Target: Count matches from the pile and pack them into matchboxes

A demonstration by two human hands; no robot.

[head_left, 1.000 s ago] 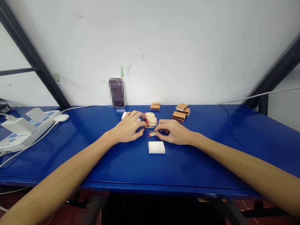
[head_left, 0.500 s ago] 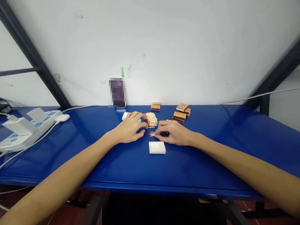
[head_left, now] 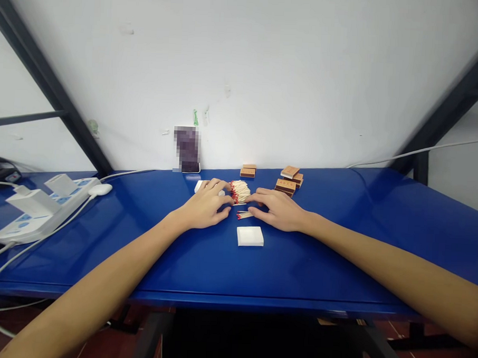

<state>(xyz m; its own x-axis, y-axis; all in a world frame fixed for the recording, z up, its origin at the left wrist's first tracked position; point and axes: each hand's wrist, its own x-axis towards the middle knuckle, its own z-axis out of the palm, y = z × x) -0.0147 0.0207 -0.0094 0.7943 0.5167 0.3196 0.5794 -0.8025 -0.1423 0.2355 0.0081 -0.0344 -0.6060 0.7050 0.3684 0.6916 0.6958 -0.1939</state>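
A pile of red-tipped matches (head_left: 240, 190) lies on the blue table between my hands. My left hand (head_left: 211, 205) rests at the pile's left side, fingers apart, its fingertips by the red heads. Behind its fingers a white object (head_left: 199, 185) is partly hidden. My right hand (head_left: 275, 208) is at the right, thumb and forefinger apart; the forefinger reaches the pile's near right edge. Under its thumb a few separate matches (head_left: 243, 215) lie on the table, their right ends covered. Nearer me sits a white matchbox tray (head_left: 250, 236).
Brown matchboxes (head_left: 285, 186) are stacked at the back right, and more matchboxes (head_left: 248, 172) stand by the wall. A phone (head_left: 188, 150) leans on the wall. At the left lies a white power strip (head_left: 43, 212) with chargers and cables. The blue table's front edge (head_left: 233, 300) runs below.
My right thumb and forefinger have parted from a pinch over the few separate matches. The forefinger has moved up to the pile. My left hand stays nearly where it was.
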